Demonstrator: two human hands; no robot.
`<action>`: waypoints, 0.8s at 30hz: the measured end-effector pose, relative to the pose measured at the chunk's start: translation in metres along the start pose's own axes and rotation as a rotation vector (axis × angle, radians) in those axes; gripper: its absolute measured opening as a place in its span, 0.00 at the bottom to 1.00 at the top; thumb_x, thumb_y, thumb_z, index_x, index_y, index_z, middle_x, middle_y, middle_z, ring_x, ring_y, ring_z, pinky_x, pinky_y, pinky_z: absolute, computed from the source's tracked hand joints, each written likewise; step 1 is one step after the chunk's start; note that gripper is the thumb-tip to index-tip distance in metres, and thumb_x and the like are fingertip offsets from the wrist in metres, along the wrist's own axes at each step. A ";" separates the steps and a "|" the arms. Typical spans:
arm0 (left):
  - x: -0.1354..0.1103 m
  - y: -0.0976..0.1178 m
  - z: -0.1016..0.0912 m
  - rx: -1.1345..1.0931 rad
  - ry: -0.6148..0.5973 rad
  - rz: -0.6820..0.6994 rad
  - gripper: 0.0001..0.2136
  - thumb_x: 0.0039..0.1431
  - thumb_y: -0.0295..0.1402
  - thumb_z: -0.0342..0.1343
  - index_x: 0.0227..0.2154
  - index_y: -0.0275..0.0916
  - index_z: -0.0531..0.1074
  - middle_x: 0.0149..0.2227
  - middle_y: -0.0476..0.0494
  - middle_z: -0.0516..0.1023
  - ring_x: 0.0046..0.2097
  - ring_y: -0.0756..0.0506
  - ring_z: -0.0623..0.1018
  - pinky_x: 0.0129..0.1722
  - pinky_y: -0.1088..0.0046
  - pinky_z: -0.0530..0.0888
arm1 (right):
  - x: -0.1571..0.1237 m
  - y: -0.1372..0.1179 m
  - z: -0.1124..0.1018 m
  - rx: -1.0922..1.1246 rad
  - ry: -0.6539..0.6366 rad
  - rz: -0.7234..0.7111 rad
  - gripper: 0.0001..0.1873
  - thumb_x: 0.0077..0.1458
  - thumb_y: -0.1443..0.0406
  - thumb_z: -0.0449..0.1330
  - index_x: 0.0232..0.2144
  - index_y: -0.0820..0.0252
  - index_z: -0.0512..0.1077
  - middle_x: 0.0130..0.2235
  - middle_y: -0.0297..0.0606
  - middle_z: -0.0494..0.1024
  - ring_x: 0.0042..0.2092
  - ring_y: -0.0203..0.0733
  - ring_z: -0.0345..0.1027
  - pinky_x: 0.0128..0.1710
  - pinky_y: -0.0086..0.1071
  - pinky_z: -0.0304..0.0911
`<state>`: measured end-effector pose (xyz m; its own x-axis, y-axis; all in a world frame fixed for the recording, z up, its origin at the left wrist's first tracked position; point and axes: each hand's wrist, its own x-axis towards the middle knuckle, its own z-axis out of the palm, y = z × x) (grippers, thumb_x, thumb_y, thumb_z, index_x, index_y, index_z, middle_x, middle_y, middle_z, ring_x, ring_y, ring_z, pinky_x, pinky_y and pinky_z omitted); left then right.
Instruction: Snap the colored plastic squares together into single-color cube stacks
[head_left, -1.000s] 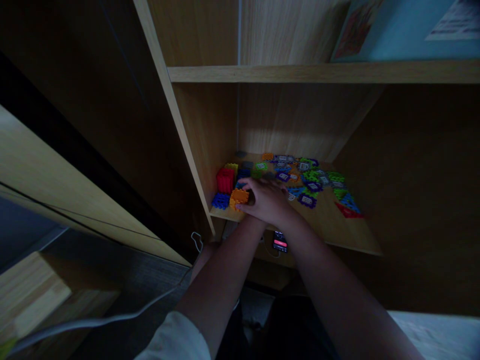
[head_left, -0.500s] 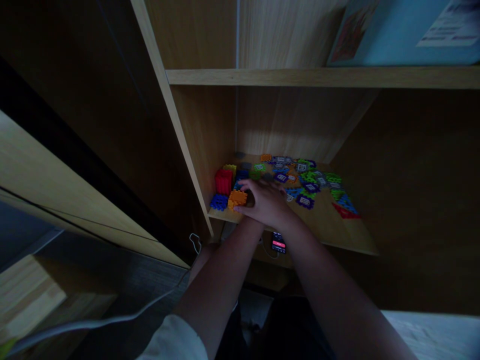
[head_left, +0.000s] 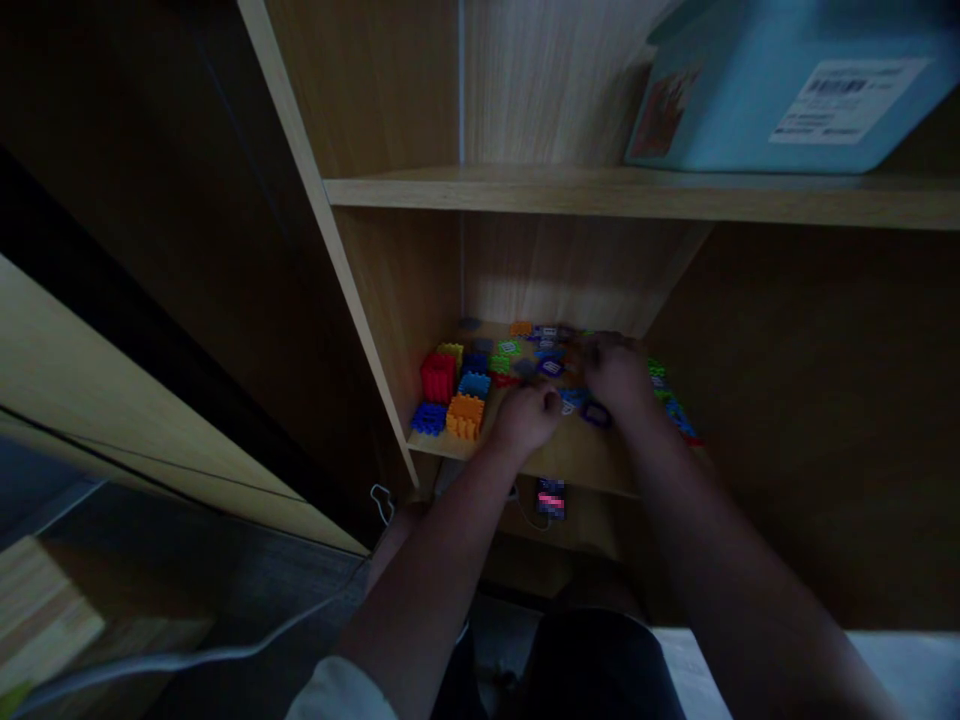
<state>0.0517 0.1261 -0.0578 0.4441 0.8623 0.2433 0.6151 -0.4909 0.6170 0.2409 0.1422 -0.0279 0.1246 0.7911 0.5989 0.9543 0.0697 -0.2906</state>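
A pile of small coloured plastic tiles [head_left: 551, 360] lies on a low wooden shelf [head_left: 570, 460]. At its left stand assembled cubes: a red one [head_left: 438, 377], an orange one [head_left: 465, 414] and a blue one [head_left: 475, 385], with a flat blue piece [head_left: 428, 418] beside them. My left hand [head_left: 527, 415] rests curled on the shelf just right of the orange cube; whether it holds anything is hidden. My right hand [head_left: 619, 375] lies over the loose tiles, smeared by motion.
A light blue box [head_left: 765, 95] stands on the shelf above. A phone with a lit screen [head_left: 550, 497] lies below the shelf edge. A white cable [head_left: 225, 645] trails across the dark floor at the left. Dark wooden panels close in both sides.
My hands have come apart. The left one has left the orange cube and drawn back slightly, the right one has moved right onto the loose tiles. The view has tilted up.
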 end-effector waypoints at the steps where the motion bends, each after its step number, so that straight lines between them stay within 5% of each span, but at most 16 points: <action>1: 0.000 0.000 0.000 -0.003 0.002 0.004 0.12 0.74 0.33 0.52 0.43 0.43 0.82 0.45 0.43 0.87 0.48 0.44 0.84 0.50 0.70 0.77 | 0.005 0.017 0.004 -0.083 -0.079 -0.018 0.20 0.69 0.63 0.52 0.50 0.66 0.81 0.51 0.58 0.83 0.55 0.62 0.76 0.61 0.53 0.65; 5: 0.000 0.000 0.000 -0.014 0.013 0.014 0.12 0.72 0.32 0.52 0.41 0.42 0.82 0.44 0.44 0.87 0.46 0.44 0.84 0.46 0.71 0.76 | 0.019 0.051 0.020 -0.197 -0.303 -0.123 0.22 0.68 0.63 0.55 0.59 0.60 0.79 0.58 0.51 0.83 0.61 0.59 0.74 0.65 0.49 0.64; 11: 0.001 0.000 0.000 -0.024 0.026 0.015 0.13 0.72 0.32 0.50 0.40 0.42 0.81 0.42 0.44 0.87 0.44 0.44 0.84 0.45 0.72 0.75 | 0.045 0.051 0.039 -0.114 -0.544 -0.208 0.21 0.69 0.61 0.57 0.60 0.52 0.79 0.63 0.43 0.81 0.62 0.53 0.76 0.63 0.40 0.68; 19: 0.003 -0.004 0.003 -0.021 0.024 0.016 0.12 0.71 0.33 0.51 0.40 0.43 0.82 0.42 0.44 0.88 0.44 0.44 0.85 0.46 0.71 0.75 | 0.065 0.055 0.049 -0.228 -0.547 -0.160 0.24 0.67 0.63 0.59 0.63 0.57 0.77 0.57 0.49 0.84 0.55 0.54 0.79 0.57 0.38 0.70; 24: 0.002 -0.004 0.003 -0.019 0.023 0.015 0.13 0.72 0.33 0.51 0.41 0.43 0.82 0.43 0.44 0.88 0.46 0.44 0.85 0.47 0.71 0.75 | 0.073 0.055 0.046 -0.264 -0.592 -0.192 0.17 0.68 0.59 0.58 0.52 0.55 0.83 0.56 0.51 0.83 0.54 0.56 0.78 0.58 0.44 0.69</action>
<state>0.0523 0.1299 -0.0624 0.4384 0.8574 0.2695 0.5956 -0.5017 0.6273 0.2896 0.2316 -0.0346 -0.1519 0.9843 0.0899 0.9884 0.1510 0.0173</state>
